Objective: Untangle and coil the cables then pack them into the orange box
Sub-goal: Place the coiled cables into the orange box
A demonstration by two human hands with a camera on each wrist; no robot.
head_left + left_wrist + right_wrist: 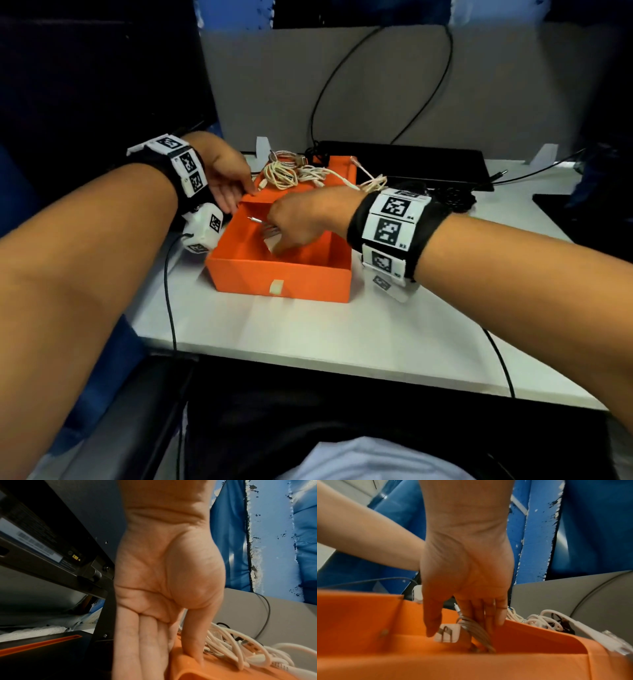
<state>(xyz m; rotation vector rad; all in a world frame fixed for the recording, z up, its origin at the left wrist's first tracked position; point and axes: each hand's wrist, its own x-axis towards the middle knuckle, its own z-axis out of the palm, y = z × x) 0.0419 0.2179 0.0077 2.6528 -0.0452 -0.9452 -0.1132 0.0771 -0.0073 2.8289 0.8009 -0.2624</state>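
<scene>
Right wrist view: the right hand (pixel 465 588) reaches down into the orange box (pixel 368 615), thumb and fingers loosely closed around a coiled grey cable (pixel 476 630) with a white wall plug (pixel 447 633), apparently setting the bundle against the box floor so the coil keeps its shape. From the head camera the same hand (pixel 298 222) sits over the near compartment, a metal connector tip poking out beside it. The left hand (pixel 226 174) lies flat and extended, fingers straight along the box's far-left wall and thumb pressed on its rim (pixel 193 654), gripping nothing, likely steadying the box while it is loaded. Behind the divider, a tangle of white cables (pixel 298 171) still rests across the box's far end and spills onto the white desk (pixel 308 335), suggesting most of the sorting remains. A black keyboard (pixel 411 161) sits beyond.
</scene>
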